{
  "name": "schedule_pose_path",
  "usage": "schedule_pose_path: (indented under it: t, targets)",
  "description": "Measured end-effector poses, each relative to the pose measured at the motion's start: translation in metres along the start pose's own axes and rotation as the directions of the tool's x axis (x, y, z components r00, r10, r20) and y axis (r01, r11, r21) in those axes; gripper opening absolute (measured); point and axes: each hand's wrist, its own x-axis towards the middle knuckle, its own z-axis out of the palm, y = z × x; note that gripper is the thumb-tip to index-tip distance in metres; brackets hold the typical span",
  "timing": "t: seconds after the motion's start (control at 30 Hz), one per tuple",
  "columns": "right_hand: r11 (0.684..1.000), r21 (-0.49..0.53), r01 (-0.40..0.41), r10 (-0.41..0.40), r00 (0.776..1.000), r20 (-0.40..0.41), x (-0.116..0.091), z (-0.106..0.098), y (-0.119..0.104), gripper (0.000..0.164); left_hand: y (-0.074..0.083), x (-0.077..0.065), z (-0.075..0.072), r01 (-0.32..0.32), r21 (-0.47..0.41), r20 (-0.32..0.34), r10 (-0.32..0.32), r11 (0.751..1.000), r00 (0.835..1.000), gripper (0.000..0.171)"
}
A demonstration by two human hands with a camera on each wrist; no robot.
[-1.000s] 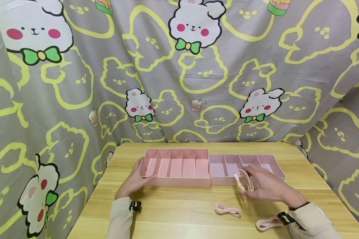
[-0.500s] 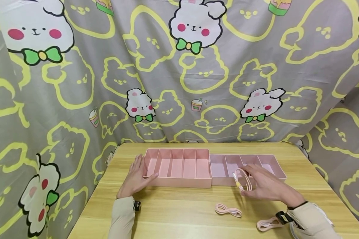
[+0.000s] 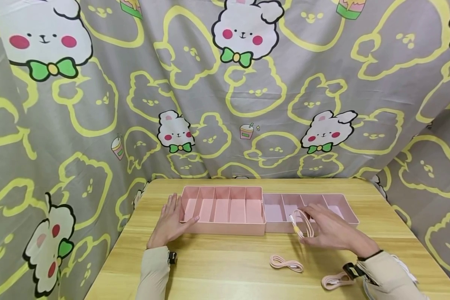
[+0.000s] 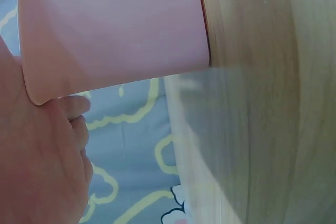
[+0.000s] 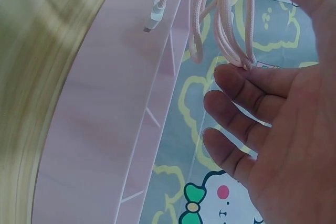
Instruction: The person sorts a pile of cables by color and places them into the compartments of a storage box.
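My right hand [image 3: 331, 231] pinches a coiled pale pink charging cable [image 3: 304, 225] between thumb and fingers, in front of the lilac divided box [image 3: 281, 227]. In the right wrist view the looped charging cable [image 5: 226, 24] hangs over the box's rim, its white plug [image 5: 153, 17] sticking out to one side and the other fingers spread below. At the left end of the pink divided box [image 3: 225, 229], my left hand [image 3: 168, 225] rests with fingers along the side and thumb at the front rim. The left wrist view shows this hand [image 4: 42, 150] against the box corner [image 4: 39, 95].
Two more coiled pink cables, one near the middle [image 3: 286, 263] and one by my right wrist [image 3: 335, 281], lie on the wooden table [image 3: 217, 266]. A white cable [image 3: 405, 266] shows past the right sleeve. Behind the table hangs a patterned curtain [image 3: 210, 96].
My left hand's fingers have shifted slightly left along the pink box's end. My right hand has moved a little left with the coiled charging cable, which is slightly turned.
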Motion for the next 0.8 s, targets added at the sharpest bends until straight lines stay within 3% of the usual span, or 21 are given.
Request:
schedule_pose_path:
  t: [0.8]
  targets:
    - [1.000,0.021,-0.018,0.018,1.000,0.019,0.013,-0.006,-0.005,0.083,0.001,0.000,-0.001,0.019,-0.016,0.014,-0.019,1.000,1.000,0.113]
